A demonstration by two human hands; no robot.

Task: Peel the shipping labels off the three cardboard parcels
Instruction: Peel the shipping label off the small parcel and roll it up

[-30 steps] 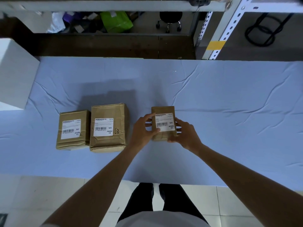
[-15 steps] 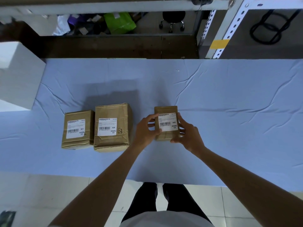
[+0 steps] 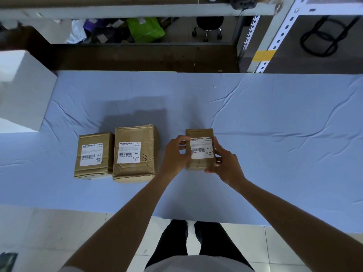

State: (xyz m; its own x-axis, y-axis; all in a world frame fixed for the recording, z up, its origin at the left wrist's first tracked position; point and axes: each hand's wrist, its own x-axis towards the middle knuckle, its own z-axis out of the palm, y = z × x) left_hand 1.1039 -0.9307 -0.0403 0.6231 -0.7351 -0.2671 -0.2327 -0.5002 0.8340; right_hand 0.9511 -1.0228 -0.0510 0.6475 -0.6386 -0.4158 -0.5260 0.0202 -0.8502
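Observation:
Three brown cardboard parcels stand on the blue-covered table. The small right parcel bears a white shipping label. My left hand grips its left side, with the thumb and a fingertip at the label's upper left corner. My right hand grips its right side and lower edge. The middle parcel, the largest, has its label flat on top. The left parcel beside it also carries its label.
A white box stands at the table's left end. Behind the table are dark shelving, a green bag, a stool and a white perforated metal post. The table's near edge runs just above my legs.
The view has shifted slightly. My left thumb has moved up toward the label's upper left corner, and my right hand has slid a little along the parcel's right side. All three parcels stay put.

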